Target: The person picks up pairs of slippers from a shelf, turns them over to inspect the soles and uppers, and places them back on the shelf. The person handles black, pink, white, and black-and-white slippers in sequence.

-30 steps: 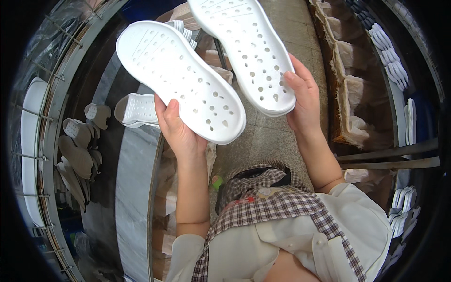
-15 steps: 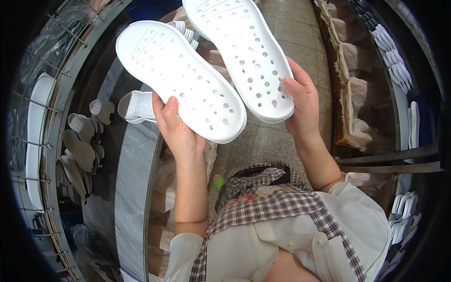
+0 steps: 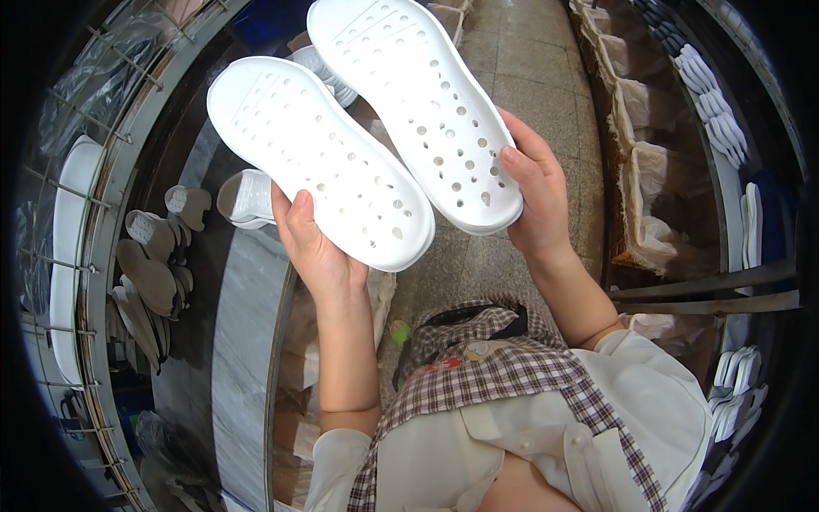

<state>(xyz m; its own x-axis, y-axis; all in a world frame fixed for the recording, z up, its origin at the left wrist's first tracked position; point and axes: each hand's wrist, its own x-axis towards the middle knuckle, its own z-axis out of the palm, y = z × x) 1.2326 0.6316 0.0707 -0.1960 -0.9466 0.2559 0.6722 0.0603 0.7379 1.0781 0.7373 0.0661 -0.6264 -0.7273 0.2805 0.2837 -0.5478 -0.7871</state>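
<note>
Two white shoe soles with round holes are held up side by side, their long ends slanting away to the upper left. My left hand (image 3: 317,243) is closed on the edge of the left shoe sole (image 3: 328,162), thumb on its upper face. Fingers and thumb of my right hand (image 3: 542,194) pinch the right shoe sole (image 3: 426,107) at its outer edge. The two soles overlap or touch along their inner edges. What lies beneath each is mostly hidden.
A grey marbled tabletop (image 3: 243,341) at left carries more white soles (image 3: 247,200). Beyond it, several grey soles (image 3: 147,277) lie on a dark surface beside a wire rack (image 3: 90,320). Lined boxes (image 3: 640,183) and shelved white soles (image 3: 717,107) stand at right.
Both soles have shifted slightly left, and their near ends sit a little lower in view. My hands moved with them, keeping the same grip.
</note>
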